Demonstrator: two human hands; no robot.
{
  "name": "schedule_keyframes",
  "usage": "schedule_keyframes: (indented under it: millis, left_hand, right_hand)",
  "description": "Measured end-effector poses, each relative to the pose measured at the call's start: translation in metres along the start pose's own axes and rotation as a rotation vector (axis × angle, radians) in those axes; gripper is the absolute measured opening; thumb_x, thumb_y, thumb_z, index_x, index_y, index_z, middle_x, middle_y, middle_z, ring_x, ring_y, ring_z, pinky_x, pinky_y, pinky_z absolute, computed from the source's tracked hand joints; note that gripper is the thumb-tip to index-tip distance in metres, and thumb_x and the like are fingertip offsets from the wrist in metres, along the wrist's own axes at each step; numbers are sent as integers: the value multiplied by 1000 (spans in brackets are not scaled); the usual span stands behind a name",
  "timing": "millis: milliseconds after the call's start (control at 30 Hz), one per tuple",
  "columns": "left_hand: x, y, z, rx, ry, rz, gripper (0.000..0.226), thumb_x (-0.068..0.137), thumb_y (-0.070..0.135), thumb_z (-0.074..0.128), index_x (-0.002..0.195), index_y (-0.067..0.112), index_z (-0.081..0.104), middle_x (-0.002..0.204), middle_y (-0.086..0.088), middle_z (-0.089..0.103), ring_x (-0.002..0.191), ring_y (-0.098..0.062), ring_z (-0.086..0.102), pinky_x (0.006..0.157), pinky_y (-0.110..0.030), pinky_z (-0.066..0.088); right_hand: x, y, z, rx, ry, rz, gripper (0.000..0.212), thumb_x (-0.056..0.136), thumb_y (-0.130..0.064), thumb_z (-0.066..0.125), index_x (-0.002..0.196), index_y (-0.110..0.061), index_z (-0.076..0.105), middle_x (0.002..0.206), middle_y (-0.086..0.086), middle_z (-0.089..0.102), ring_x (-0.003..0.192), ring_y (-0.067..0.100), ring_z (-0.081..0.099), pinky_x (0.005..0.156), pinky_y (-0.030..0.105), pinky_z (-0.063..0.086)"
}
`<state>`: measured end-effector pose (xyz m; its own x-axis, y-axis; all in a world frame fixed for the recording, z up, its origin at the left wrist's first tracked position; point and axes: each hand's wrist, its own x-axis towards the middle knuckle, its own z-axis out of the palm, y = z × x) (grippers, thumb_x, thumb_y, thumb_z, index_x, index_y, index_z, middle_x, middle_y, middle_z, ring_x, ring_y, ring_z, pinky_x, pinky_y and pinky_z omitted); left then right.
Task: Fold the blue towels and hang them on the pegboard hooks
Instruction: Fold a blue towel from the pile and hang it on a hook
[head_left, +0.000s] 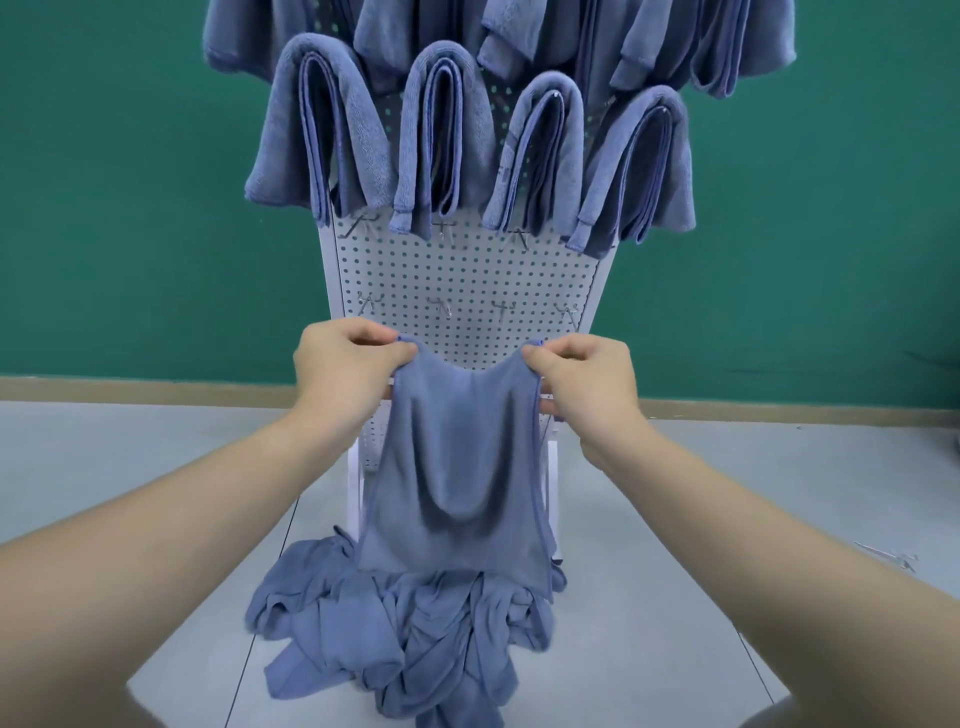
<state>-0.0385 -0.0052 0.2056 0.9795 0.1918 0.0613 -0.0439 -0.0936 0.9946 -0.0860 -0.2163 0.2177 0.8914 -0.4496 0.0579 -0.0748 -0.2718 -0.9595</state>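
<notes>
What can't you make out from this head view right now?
- Top row of hung towels: cut off by the upper edge.
- Pegboard base: hidden behind the held towel.
- Pile count: tangled, cannot tell.
- Object on the floor at right: too small.

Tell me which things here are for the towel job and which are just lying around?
For the job:
- held towel, pinched by the left hand and right hand
- towel pile below
- pegboard with bare hooks
- hung towels

Just lying about:
- small metal piece on the floor at right; too small to identify
</notes>
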Motion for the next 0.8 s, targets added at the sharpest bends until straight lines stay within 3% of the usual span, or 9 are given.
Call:
schedule_keyframes:
  millis: [67, 133, 233, 300, 367, 433, 567, 733, 800]
  left_hand:
    - [-9, 6, 8, 3, -28, 40, 13, 79, 7, 85, 73, 16, 78, 76, -4, 75, 71, -22, 70, 58, -32, 60]
    - [-21, 11, 16, -4, -71, 67, 13, 80, 9, 86, 75, 17, 79, 74, 0, 76, 69, -18, 70, 64, -39, 65]
    - [-37, 11, 27, -12, -128, 92, 7, 83, 10, 84, 83, 16, 81, 77, 1, 78, 74, -17, 73, 75, -46, 65]
    - [-47, 8, 34, -28, -160, 109, 9, 88, 11, 80, 85, 19, 81, 81, -4, 79, 78, -25, 74, 80, -52, 63]
    - [-53, 7, 38, -46, -168, 120, 18, 92, 10, 76, 85, 26, 80, 83, -8, 79, 83, -31, 74, 83, -54, 62]
    - [-55, 6, 40, -74, -167, 128, 22, 94, 10, 74, 86, 30, 80, 85, -5, 79, 90, -33, 74, 86, -53, 61]
    - [-53, 8, 39, -128, -139, 119, 21, 94, 10, 74, 89, 29, 81, 86, 0, 80, 92, -31, 75, 88, -52, 62]
    - [-56, 12, 38, -135, -162, 154, 13, 92, 8, 75, 97, 17, 82, 90, 0, 80, 89, -22, 77, 90, -45, 62]
    - [-58, 14, 37, -139, -181, 168, 15, 94, 5, 73, 102, 14, 81, 93, -2, 80, 91, -19, 77, 90, -39, 62]
  right_hand:
    - [-9, -5, 11, -5, -29, -37, 23, 88, -21, 77, 66, -13, 71, 72, 16, 72, 67, 27, 66, 77, 56, 62]
    - [-17, -9, 18, -37, -53, -93, 23, 89, -21, 77, 67, -18, 72, 70, 6, 74, 72, 28, 72, 76, 53, 63]
    - [-27, -12, 23, -143, -73, -201, 17, 92, -18, 74, 75, -22, 75, 66, -8, 74, 65, 7, 69, 67, 28, 60]
    - [-29, -12, 24, -143, -70, -220, 15, 92, -14, 72, 79, -20, 76, 68, -12, 73, 64, -1, 67, 59, 15, 52]
    - [-28, -13, 24, -141, -55, -218, 16, 93, -13, 71, 79, -21, 76, 67, -14, 72, 61, -5, 64, 56, 9, 47]
    - [-28, -15, 24, -129, -59, -207, 18, 93, -15, 71, 79, -24, 76, 67, -13, 72, 60, -6, 65, 61, 14, 53]
    - [-29, -18, 24, -96, -109, -183, 12, 94, -19, 71, 86, -24, 79, 76, -5, 77, 70, 7, 71, 78, 44, 64]
    - [-31, -22, 20, -33, -123, -158, 23, 96, -17, 68, 79, -28, 78, 80, 8, 78, 86, 32, 76, 81, 58, 61]
    - [-31, -24, 17, 16, -132, -147, 20, 97, -15, 66, 84, -21, 80, 83, 11, 79, 90, 38, 75, 83, 57, 61]
